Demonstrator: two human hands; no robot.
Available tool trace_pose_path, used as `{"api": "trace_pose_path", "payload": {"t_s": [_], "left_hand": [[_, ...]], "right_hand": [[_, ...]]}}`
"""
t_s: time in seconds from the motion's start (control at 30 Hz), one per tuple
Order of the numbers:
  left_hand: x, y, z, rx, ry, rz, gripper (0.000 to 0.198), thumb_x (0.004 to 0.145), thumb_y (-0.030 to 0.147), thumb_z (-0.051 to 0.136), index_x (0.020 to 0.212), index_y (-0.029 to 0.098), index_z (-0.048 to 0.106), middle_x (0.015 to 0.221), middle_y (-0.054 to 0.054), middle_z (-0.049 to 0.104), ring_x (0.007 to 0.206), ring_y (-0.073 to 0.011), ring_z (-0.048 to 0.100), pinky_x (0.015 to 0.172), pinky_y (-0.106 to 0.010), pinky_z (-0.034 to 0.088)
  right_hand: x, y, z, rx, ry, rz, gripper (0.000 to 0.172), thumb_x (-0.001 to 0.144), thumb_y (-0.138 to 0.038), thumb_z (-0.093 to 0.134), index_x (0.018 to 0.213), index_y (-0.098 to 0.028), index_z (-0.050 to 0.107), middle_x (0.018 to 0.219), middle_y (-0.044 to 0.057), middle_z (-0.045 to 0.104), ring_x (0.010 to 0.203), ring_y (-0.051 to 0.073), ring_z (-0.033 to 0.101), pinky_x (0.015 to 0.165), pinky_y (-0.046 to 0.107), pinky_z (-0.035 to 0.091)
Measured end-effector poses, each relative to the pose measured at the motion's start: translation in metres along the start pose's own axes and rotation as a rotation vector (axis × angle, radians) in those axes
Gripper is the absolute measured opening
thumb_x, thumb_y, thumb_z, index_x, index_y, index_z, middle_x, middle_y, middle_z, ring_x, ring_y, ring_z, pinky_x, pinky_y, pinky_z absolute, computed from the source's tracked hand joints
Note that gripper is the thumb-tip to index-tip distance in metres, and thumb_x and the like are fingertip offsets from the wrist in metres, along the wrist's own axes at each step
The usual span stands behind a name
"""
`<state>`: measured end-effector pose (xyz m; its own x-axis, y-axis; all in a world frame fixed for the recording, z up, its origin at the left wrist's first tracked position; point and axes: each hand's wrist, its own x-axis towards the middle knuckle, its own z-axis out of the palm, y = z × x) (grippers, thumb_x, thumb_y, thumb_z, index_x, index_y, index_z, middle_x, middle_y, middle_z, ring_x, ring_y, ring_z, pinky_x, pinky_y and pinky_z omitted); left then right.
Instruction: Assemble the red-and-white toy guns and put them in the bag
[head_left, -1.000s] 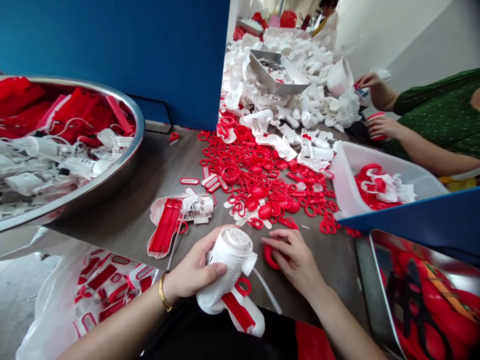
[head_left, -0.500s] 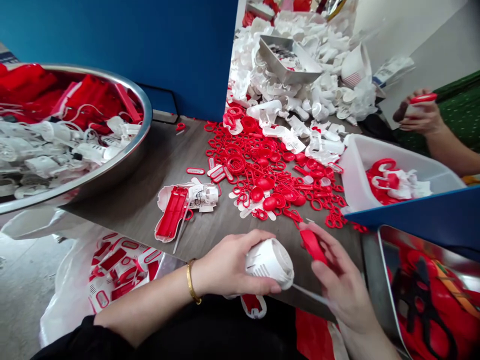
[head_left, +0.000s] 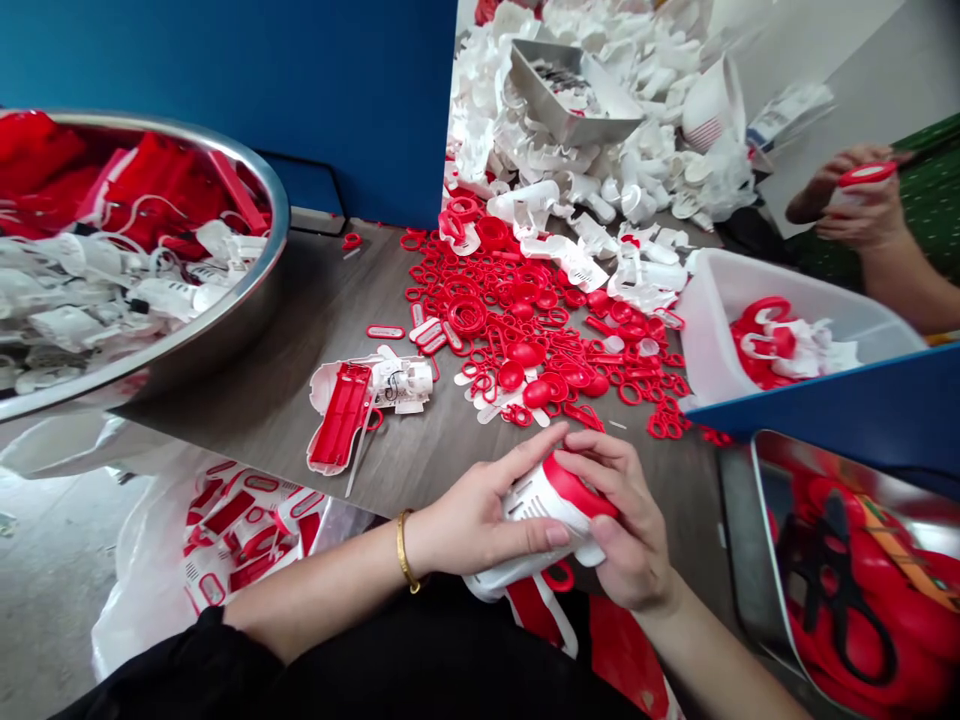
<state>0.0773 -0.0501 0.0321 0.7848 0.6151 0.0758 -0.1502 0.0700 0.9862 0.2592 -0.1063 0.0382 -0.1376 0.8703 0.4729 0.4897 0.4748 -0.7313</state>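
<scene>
My left hand (head_left: 472,520) is wrapped round the barrel of a white pistol-shaped plastic housing (head_left: 531,500) with slots in its side. My right hand (head_left: 637,540) grips a red end ring (head_left: 576,487), pressed against the front end of that housing. Under the hands the housing's red-and-white handle (head_left: 536,610) points down toward my lap, with a small red loop beside it. An opened housing (head_left: 345,415) with a red handle lining and exposed wiring lies on the table to the left.
Small red parts (head_left: 517,320) are heaped mid-table, white shells behind. A steel basin (head_left: 279,200) stands left, a bag of housings (head_left: 142,590) below. At right are a clear bin (head_left: 701,330) and a metal tray (head_left: 765,520) with black scissors (head_left: 844,580). A co-worker's hands (head_left: 870,220) hold a similar piece.
My right hand has brought the red ring leftward onto the housing's front end; before, the two were apart. The housing has tilted, so more of its handle shows.
</scene>
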Motion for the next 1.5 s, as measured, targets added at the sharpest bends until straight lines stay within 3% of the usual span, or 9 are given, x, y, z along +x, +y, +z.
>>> {"api": "trace_pose_path", "payload": {"t_s": [0.13,0.3,0.43,0.57,0.73,1.07,1.2,1.33,1.5], "left_hand": [[0.005,-0.008,-0.002,-0.134,-0.017,0.061,0.071,0.084,0.034,0.067,0.146,0.026,0.033,0.144,-0.008,0.047,0.126,-0.0259,0.050,0.105,-0.035,0.038],[0.005,-0.016,-0.006,-0.608,0.130,-0.022,0.052,0.087,0.041,0.062,0.135,0.029,0.047,0.119,-0.004,0.064,0.097,-0.0188,0.063,0.082,-0.027,0.048],[0.003,-0.013,-0.003,-0.776,0.178,-0.072,0.047,0.087,0.046,0.061,0.127,0.023,0.054,0.104,-0.005,0.068,0.089,-0.0188,0.065,0.078,-0.027,0.049],[0.005,-0.014,-0.001,-0.804,0.261,-0.105,0.041,0.084,0.045,0.064,0.113,0.017,0.061,0.092,-0.005,0.069,0.079,-0.0181,0.065,0.080,-0.029,0.049],[0.006,-0.019,0.001,-0.783,0.303,-0.108,0.040,0.082,0.041,0.066,0.113,0.017,0.061,0.102,-0.006,0.068,0.086,-0.0184,0.064,0.084,-0.029,0.047],[0.013,-0.011,0.012,-0.803,0.361,-0.020,0.038,0.080,0.042,0.069,0.109,0.018,0.061,0.101,-0.004,0.065,0.086,-0.0152,0.061,0.077,-0.023,0.047],[0.018,-0.008,0.016,-0.857,0.389,-0.013,0.041,0.081,0.043,0.067,0.114,0.020,0.059,0.103,-0.004,0.066,0.090,-0.0173,0.062,0.081,-0.027,0.048],[0.024,-0.002,0.017,-0.875,0.374,-0.035,0.052,0.076,0.050,0.069,0.115,0.017,0.059,0.104,-0.007,0.067,0.097,-0.0239,0.064,0.087,-0.032,0.049],[0.029,0.002,0.016,-0.913,0.434,-0.062,0.049,0.075,0.053,0.068,0.106,0.016,0.061,0.100,-0.006,0.068,0.095,-0.0240,0.065,0.087,-0.032,0.049]], "right_hand": [[0.007,0.004,0.000,-0.044,0.064,-0.115,0.043,0.090,-0.031,0.040,0.129,-0.028,0.056,0.116,0.008,0.051,0.105,0.025,0.053,0.088,0.046,0.049],[0.018,-0.004,0.003,-0.257,0.087,-0.122,0.061,0.078,-0.048,0.066,0.129,-0.020,0.048,0.114,0.011,0.052,0.104,0.028,0.054,0.086,0.046,0.051],[0.033,-0.014,0.016,-0.302,0.161,-0.114,0.061,0.074,-0.062,0.065,0.116,-0.020,0.051,0.103,0.009,0.055,0.096,0.026,0.057,0.081,0.044,0.052],[0.044,-0.009,0.029,-0.292,0.279,-0.213,0.046,0.074,-0.054,0.064,0.104,-0.021,0.051,0.090,0.006,0.054,0.079,0.021,0.055,0.068,0.039,0.052],[0.041,0.009,0.035,-0.210,0.270,-0.247,0.039,0.074,-0.049,0.063,0.098,-0.022,0.051,0.086,0.004,0.051,0.074,0.020,0.054,0.062,0.038,0.050],[0.029,0.012,0.038,0.009,0.331,0.051,0.055,0.070,-0.069,0.059,0.100,-0.023,0.053,0.092,0.004,0.053,0.085,0.024,0.058,0.074,0.044,0.050],[0.035,0.009,0.033,0.058,0.371,0.064,0.054,0.068,-0.069,0.061,0.093,-0.022,0.056,0.086,0.003,0.053,0.074,0.020,0.056,0.067,0.040,0.048],[0.042,0.006,0.028,0.108,0.363,0.055,0.060,0.063,-0.067,0.070,0.102,-0.023,0.055,0.099,0.005,0.054,0.090,0.025,0.059,0.080,0.045,0.050],[0.053,0.000,0.029,0.097,0.365,0.089,0.056,0.060,-0.066,0.073,0.090,-0.024,0.051,0.086,0.001,0.049,0.075,0.018,0.056,0.066,0.036,0.049]]}}
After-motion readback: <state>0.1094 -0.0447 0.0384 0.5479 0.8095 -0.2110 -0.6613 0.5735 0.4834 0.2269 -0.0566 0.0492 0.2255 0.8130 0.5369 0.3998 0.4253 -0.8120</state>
